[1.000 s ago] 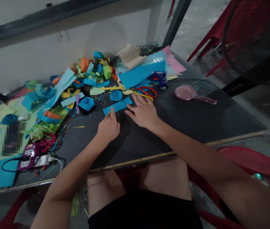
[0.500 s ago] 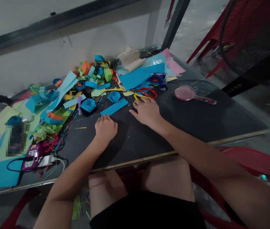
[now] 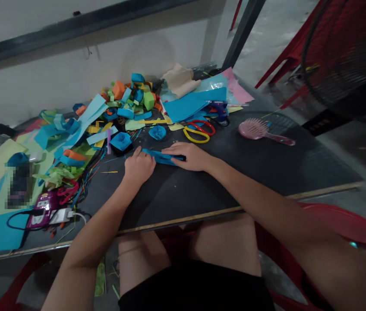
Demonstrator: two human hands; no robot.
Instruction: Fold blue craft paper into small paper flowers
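Observation:
A folded blue paper strip lies on the dark table between my two hands. My left hand is curled, its fingertips on the strip's left end. My right hand pinches the strip's right part, fingers closed over it and lifting its edge a little. Just behind the strip sit a small blue folded paper cup and a crumpled blue paper piece.
A heap of coloured paper scraps and folded pieces fills the back left. Red and yellow scissors and a pink hairbrush lie to the right. A purple device with cables sits front left. Red chairs stand beyond the table.
Both hands had drawn back off the blue strip, which lay flat. Now they have closed in on it, and the right hand grips and folds it up off the table.

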